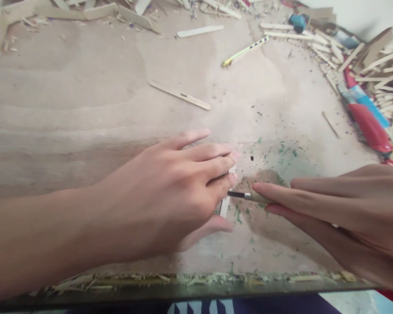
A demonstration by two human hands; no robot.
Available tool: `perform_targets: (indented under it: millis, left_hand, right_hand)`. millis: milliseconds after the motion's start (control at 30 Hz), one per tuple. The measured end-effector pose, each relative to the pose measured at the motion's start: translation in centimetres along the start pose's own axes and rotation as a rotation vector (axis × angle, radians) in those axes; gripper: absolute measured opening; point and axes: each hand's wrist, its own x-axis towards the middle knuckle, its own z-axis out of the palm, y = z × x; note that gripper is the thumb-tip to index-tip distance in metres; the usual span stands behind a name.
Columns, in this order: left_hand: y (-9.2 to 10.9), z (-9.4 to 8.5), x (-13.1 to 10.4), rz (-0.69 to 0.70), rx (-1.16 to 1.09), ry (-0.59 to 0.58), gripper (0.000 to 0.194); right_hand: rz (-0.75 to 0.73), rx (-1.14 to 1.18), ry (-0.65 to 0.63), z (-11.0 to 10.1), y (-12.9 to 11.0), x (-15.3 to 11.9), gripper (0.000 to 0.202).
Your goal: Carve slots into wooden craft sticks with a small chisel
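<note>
My left hand reaches in from the left, palm down, its fingers bent slightly over a pale craft stick and pinning it to the wooden board. Part of the stick is hidden under the fingers, and the thumb lies beside its near end. My right hand is closed around the wooden handle of a small carving chisel, forefinger stretched along it. The dark blade meets the stick's edge close to my left fingertips. A slotted craft stick lies farther up the board.
Green shavings and a small dark chip lie near the blade. Farther off are a yellow decorated stick and a plain stick. A red-handled cutter and piled sticks are at right. Scraps line the front edge.
</note>
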Motion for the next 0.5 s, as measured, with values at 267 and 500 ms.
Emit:
perform_targets:
  millis: [267, 500]
  left_hand:
    - [0.0, -0.2, 0.0, -0.014, -0.035, -0.010, 0.046]
    - [-0.1, -0.5, -0.2, -0.006, -0.073, -0.028, 0.049]
  right_hand:
    - [-0.082, -0.016, -0.005, 0.2, 1.9, -0.2, 0.033]
    - [-0.152, -0.002, -0.042, -0.4, 2.7, 0.2, 0.039]
